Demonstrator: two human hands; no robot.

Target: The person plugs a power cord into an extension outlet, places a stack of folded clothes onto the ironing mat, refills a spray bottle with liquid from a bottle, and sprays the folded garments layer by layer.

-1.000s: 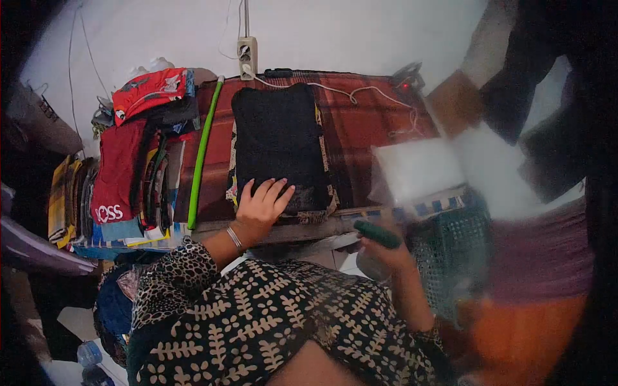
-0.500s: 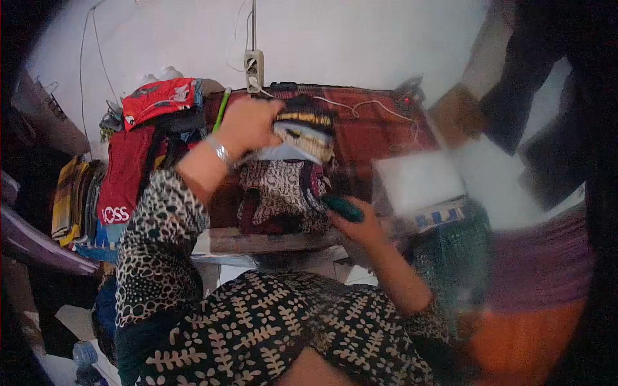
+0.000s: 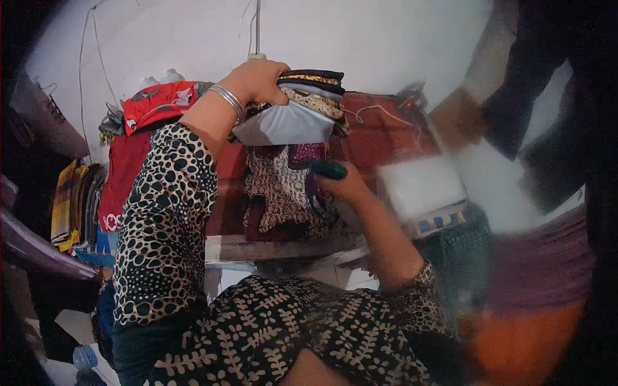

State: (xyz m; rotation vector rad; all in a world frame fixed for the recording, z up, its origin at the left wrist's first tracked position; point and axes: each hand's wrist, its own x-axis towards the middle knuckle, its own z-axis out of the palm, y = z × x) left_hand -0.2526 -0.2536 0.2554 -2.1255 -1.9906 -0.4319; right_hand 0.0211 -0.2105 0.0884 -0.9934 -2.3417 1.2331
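My left hand (image 3: 261, 80), with silver bangles at the wrist, is closed on the left edge of a stack of folded clothes (image 3: 312, 100). Black, yellow, patterned and light grey layers show in it. Below the stack, a patterned garment (image 3: 283, 190) in cream and dark maroon lies on the red cloth-covered table. My right hand (image 3: 347, 183) is wrapped round a dark green oblong object (image 3: 328, 169) just over the garment's right side; its underside is hidden, so its kind is unclear.
Red and maroon clothes (image 3: 129, 157) are piled at left, beside folded checked cloths (image 3: 67, 202). To the right sits a blurred white item (image 3: 421, 186). A white cord (image 3: 380, 106) crosses the table's back near the wall.
My left hand has lifted the folded stack up and slightly right, showing its light grey underside. My right hand, with the green object, has moved up and a little left over the patterned garment.
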